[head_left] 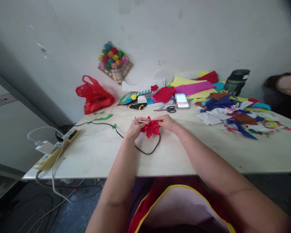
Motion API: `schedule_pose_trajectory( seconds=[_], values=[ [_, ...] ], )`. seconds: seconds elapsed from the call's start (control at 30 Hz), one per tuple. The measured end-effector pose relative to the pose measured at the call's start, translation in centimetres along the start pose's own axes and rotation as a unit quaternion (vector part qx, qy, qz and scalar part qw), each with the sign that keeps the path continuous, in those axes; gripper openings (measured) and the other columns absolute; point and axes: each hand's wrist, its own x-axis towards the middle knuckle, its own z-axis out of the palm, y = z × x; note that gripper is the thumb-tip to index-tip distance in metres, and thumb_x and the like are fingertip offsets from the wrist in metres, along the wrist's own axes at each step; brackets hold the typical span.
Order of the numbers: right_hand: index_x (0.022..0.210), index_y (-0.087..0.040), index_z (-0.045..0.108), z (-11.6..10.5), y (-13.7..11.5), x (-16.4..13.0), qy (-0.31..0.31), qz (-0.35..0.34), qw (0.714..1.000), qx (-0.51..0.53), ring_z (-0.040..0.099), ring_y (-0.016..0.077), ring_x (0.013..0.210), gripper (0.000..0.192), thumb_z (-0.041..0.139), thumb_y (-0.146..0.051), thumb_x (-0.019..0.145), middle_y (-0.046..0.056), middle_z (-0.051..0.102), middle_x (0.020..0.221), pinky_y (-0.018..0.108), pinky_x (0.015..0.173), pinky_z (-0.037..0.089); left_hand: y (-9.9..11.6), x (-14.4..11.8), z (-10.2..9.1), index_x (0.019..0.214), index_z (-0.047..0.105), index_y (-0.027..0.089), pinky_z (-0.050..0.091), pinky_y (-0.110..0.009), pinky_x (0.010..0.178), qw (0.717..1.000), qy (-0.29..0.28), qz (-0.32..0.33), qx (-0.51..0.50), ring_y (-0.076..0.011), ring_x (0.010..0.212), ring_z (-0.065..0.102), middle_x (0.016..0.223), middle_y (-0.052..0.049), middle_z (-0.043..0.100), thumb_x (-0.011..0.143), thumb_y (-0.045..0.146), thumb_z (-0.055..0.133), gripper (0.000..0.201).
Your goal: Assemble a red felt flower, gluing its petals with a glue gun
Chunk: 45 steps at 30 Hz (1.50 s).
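Even, diffuse daylight fills the scene; the pale wall [208, 35] and the light table [99, 152] are bright without glare. Shadows are soft and faint, darkening only beneath the table edge. Wide-angle distortion bows the table's front edge and stretches the forearms towards the lower corners. The top right corner vignettes to black. The centre is reasonably sharp; the margins, notably the dark shape at far right [283, 87], are smeared and out of focus
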Motion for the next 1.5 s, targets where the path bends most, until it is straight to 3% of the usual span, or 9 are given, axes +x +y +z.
schedule_pose_trajectory(
  seconds=[0.2, 0.67, 1.07, 1.5],
  values=[
    [0.086, -0.018, 0.077, 0.13, -0.17, -0.02, -0.011, -0.004, 1.0, -0.023, 0.07, 0.019, 0.082, 0.04, 0.045, -0.006, 0.066, 0.003, 0.076, 0.087, 0.031, 0.077, 0.054, 0.12, -0.02, 0.07, 0.073, 0.066, 0.013, 0.033, -0.02, 0.046, 1.0, 0.005, -0.009, 0.003, -0.0072, 0.048, 0.049, 0.059, -0.001, 0.062, 0.046, 0.031, 0.085, 0.037],
    [0.083, -0.017, 0.077, -0.11, -0.23, -0.01, 0.019, -0.055, 0.995, -0.08, 0.065, 0.0138, 0.068, 0.039, 0.046, -0.003, 0.064, 0.002, 0.074, 0.075, 0.022, 0.064, 0.047, -0.37, 0.41, 0.12, 0.069, 0.065, 0.011, 0.037, -0.022, 0.051, 0.998, 0.026, -0.023, -0.054, -0.0097, 0.052, 0.054, 0.06, -0.002, 0.063, 0.047, 0.027, 0.085, 0.033],
    [0.078, -0.015, 0.076, -0.22, -0.18, -0.14, 0.007, -0.073, 0.984, -0.163, 0.06, 0.0129, 0.064, 0.032, 0.047, -0.006, 0.068, 0.003, 0.07, 0.069, 0.021, 0.059, 0.04, -0.45, 0.54, 0.41, 0.062, 0.065, 0.011, 0.039, -0.022, 0.051, 0.995, 0.045, -0.026, -0.087, -0.0105, 0.051, 0.055, 0.055, -0.003, 0.062, 0.041, 0.026, 0.087, 0.034],
    [0.09, -0.02, 0.076, 0.08, -0.14, -0.16, 0.044, -0.044, 0.995, -0.084, 0.069, 0.0165, 0.083, 0.036, 0.048, -0.007, 0.071, 0.003, 0.076, 0.09, 0.028, 0.077, 0.053, -0.14, 0.4, 0.53, 0.063, 0.065, 0.013, 0.038, -0.022, 0.047, 0.995, 0.072, 0.027, -0.068, -0.0102, 0.048, 0.054, 0.055, -0.001, 0.063, 0.043, 0.03, 0.087, 0.034]
  ],
)
